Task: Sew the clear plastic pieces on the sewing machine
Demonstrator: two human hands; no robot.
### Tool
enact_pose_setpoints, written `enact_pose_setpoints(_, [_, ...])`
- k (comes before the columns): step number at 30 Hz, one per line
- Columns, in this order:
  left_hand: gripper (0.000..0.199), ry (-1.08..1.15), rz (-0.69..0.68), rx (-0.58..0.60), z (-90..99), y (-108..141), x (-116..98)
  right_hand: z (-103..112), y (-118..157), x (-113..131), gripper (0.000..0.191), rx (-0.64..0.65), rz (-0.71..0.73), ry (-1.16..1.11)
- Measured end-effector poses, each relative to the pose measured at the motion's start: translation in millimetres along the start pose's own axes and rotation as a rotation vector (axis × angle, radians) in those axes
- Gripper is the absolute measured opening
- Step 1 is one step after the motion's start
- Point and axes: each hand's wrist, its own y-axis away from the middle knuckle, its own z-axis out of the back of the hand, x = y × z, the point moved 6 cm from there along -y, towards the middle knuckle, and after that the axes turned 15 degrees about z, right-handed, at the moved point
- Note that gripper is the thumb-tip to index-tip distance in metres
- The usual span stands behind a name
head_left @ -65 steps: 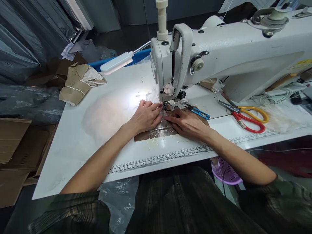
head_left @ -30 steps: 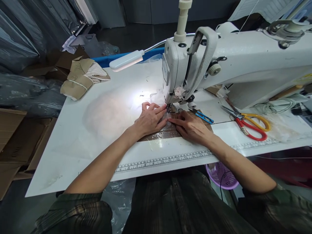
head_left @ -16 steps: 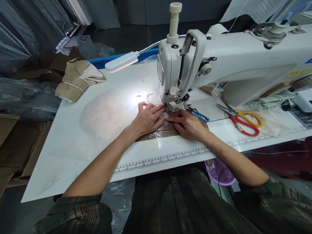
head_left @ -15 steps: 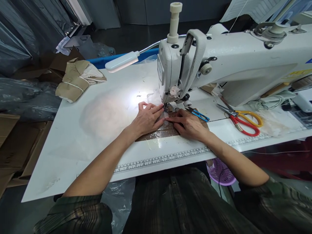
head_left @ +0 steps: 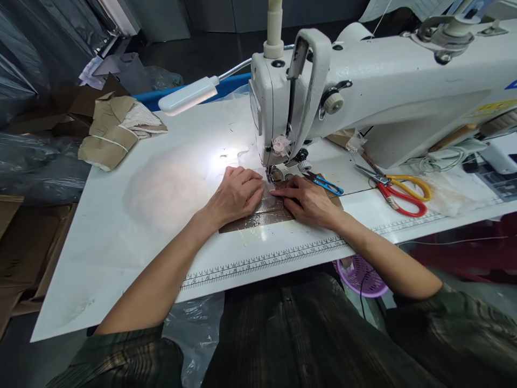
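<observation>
Under the needle end of a white sewing machine [head_left: 375,81] lies a small piece of sheer whitish fabric [head_left: 267,195]. My left hand [head_left: 235,195] rests palm down on the left of it, fingers extended and slightly bent beside the presser foot [head_left: 270,173]. From the right, my right hand [head_left: 310,202] has its index finger stretched to the fabric's edge, thumb tucked close below; the fabric appears pinched there, though the contact is partly hidden. Both hands are over a shiny brown sheet [head_left: 258,220] on the table. Blue thread snips [head_left: 328,185] lie just behind my right hand.
Scissors with red and yellow handles [head_left: 399,194] lie at the right. A lit lamp [head_left: 189,96] hangs over the white table [head_left: 100,258], which has a printed ruler along its front edge. A tied beige cloth bundle [head_left: 111,132] sits at back left. A purple basket [head_left: 361,277] stands below.
The view has shifted slightly, so most things sit a little further left and higher. My left hand's fingers have drawn back a little from the presser foot; my right hand stays at the fabric.
</observation>
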Motion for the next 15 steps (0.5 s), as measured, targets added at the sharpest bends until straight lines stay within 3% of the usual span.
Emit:
enact_pose_setpoints(5, [0.022, 0.119, -0.157, 0.07, 0.0, 4, -5, -1, 1, -1, 0.039, -0.018, -0.001, 0.0])
enact_pose_setpoints(15, [0.023, -0.13, -0.214, 0.123, 4.7, 8, -19, 0, 0, 0, 0.039, -0.009, 0.069, 0.035])
